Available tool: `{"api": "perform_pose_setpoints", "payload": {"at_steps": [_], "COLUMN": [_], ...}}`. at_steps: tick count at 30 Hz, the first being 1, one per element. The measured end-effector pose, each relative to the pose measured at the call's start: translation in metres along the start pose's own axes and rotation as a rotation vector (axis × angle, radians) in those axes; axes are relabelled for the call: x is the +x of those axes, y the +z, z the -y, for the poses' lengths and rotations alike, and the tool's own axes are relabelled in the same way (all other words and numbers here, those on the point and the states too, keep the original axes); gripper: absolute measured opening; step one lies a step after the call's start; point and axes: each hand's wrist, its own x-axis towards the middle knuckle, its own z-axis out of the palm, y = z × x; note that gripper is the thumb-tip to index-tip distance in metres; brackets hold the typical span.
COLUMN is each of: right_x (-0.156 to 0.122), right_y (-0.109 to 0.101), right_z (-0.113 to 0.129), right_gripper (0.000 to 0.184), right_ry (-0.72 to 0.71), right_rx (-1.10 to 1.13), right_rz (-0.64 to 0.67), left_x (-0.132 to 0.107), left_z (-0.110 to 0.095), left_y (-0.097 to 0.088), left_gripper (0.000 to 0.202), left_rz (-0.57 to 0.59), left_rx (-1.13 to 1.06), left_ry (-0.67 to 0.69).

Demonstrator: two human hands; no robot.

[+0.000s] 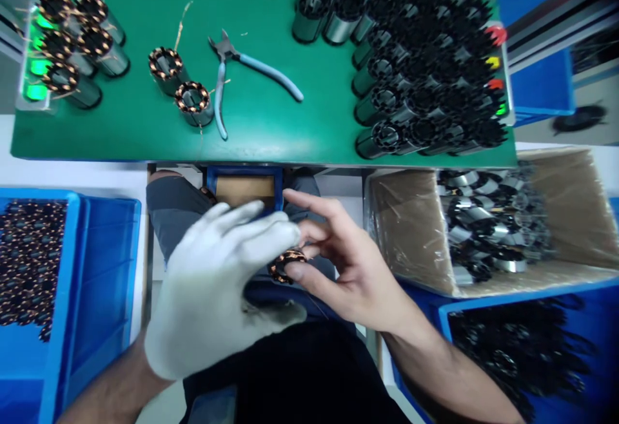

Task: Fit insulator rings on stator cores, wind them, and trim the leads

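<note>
Above my lap, a small wound motor stator (287, 265) with copper windings and a black end sits between the thumb and fingers of my right hand (345, 263), which is bare. Its lower part is hidden, and a thin wire seems to trail beneath it. My left hand (217, 282), in a white glove, is close beside the stator with its fingers stretched out and the thumb apart. Its fingertips overlap my right fingers in view; contact is unclear. On the green bench (271, 137), two wound stators (194, 103) stand near blue-handled side cutters (232, 63), which lie spread.
Several wound stators (97, 44) stand at the bench's left end, by green lights. Many black-ended stators (382, 137) crowd its right side. A blue crate (104, 250) of wound parts is at left. At right are a lined carton (406, 231) and a blue bin (445, 314).
</note>
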Motion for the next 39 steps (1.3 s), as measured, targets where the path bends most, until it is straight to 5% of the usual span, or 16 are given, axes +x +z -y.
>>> {"api": "perform_pose_setpoints", "payload": {"at_steps": [3, 9, 14, 15, 19, 22, 26, 32, 39], "right_x": [0.005, 0.012, 0.004, 0.002, -0.001, 0.003, 0.007, 0.006, 0.003], "right_y": [0.004, -0.002, 0.002, 0.005, 0.019, 0.02, 0.014, 0.037, 0.059], "right_z": [0.005, 0.009, -0.009, -0.011, -0.01, -0.004, 0.002, -0.004, -0.021], "right_gripper": [0.079, 0.015, 0.016, 0.01, 0.037, 0.015, 0.014, 0.007, 0.023], "right_ry": [-0.048, -0.216, -0.15, -0.183, -0.326, -0.348, -0.353, -0.084, 0.008], "right_rx": [-0.11, -0.131, 0.2, 0.193, -0.048, -0.116, -0.172, 0.215, 0.428], "right_rz": [-0.007, -0.195, -0.386, -0.391, -0.304, -0.308, -0.304, -0.391, -0.37], "left_x": [0.009, -0.001, -0.008, -0.009, -0.01, -0.006, 0.005, 0.012, 0.003], "left_z": [-0.011, -0.01, -0.006, -0.004, -0.002, -0.007, -0.017, -0.017, -0.005], "left_y": [0.0, 0.01, -0.001, -0.003, -0.003, 0.001, 0.009, 0.022, 0.025], "left_gripper": [0.049, 0.04, 0.051, 0.057, 0.057, 0.042, 0.037, 0.027, 0.031], "left_rz": [-0.034, -0.101, -0.164, -0.172, -0.181, -0.217, -0.276, -0.299, -0.22], "left_rx": [0.12, 0.238, 0.254, 0.264, 0.185, 0.174, 0.157, -0.005, 0.265], "left_ry": [-0.024, 0.02, -0.059, -0.073, -0.139, -0.169, -0.163, -0.136, -0.047]}}
